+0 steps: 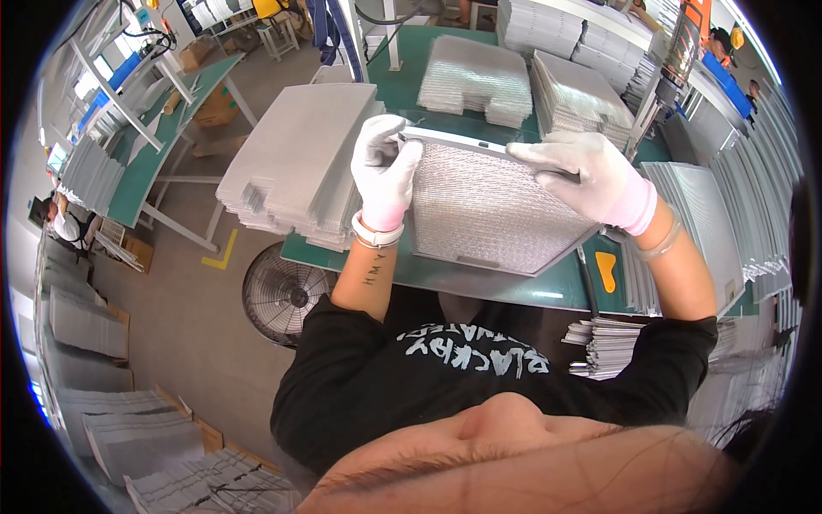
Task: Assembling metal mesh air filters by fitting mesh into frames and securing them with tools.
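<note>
A rectangular mesh filter panel (492, 206) with a silvery mesh face and a thin metal frame is tilted over the green table in front of me. My left hand (384, 167), in a white glove with a pink cuff, is closed at the panel's far left corner, thumb and fingers bent around the frame. Along the far frame strip (454, 138), my right hand (586, 176), gloved the same way, presses its fingertips near the right end. Its palm covers the far right corner, so the grip there is partly hidden.
Stacked notched mesh sheets (295, 154) lie left of the panel, with more mesh stacks (475, 77) behind. A yellow-orange flat tool (606, 271) rests at the table's near right. Framed panels (698, 223) stand at right. A floor fan (287, 294) is below left.
</note>
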`<state>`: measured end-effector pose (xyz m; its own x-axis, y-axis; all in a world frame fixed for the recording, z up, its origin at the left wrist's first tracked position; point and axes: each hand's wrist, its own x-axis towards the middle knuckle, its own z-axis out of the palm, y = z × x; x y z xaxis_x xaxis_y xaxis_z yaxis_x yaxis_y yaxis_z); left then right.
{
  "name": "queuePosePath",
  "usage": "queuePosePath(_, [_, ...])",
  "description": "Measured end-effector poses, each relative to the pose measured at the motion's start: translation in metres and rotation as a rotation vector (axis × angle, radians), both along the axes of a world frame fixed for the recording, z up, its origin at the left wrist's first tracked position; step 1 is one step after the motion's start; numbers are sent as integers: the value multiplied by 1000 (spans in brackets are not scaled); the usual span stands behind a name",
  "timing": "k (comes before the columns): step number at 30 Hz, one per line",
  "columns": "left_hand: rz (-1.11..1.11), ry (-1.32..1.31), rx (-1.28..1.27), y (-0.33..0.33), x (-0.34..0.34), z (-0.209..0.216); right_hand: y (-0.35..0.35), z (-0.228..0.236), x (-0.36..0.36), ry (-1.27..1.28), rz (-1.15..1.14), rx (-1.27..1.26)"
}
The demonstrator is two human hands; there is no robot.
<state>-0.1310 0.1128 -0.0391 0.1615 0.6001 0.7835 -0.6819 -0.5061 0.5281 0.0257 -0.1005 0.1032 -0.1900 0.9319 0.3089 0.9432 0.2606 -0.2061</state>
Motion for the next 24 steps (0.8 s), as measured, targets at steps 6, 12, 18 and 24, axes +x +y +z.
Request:
queuePosePath(6, [-203, -62, -44, 2, -3, 2, 31, 17, -20, 176, -62, -154])
queuePosePath(12, [-302, -57, -45, 2, -3, 2, 58, 1, -17, 201, 75, -128])
queuePosePath(18, [-157, 34, 162, 7, -3, -9, 56, -15, -37, -210, -68, -47])
queuePosePath(24, [-190, 10, 298, 9, -1, -26, 40, -12, -40, -210, -135, -102])
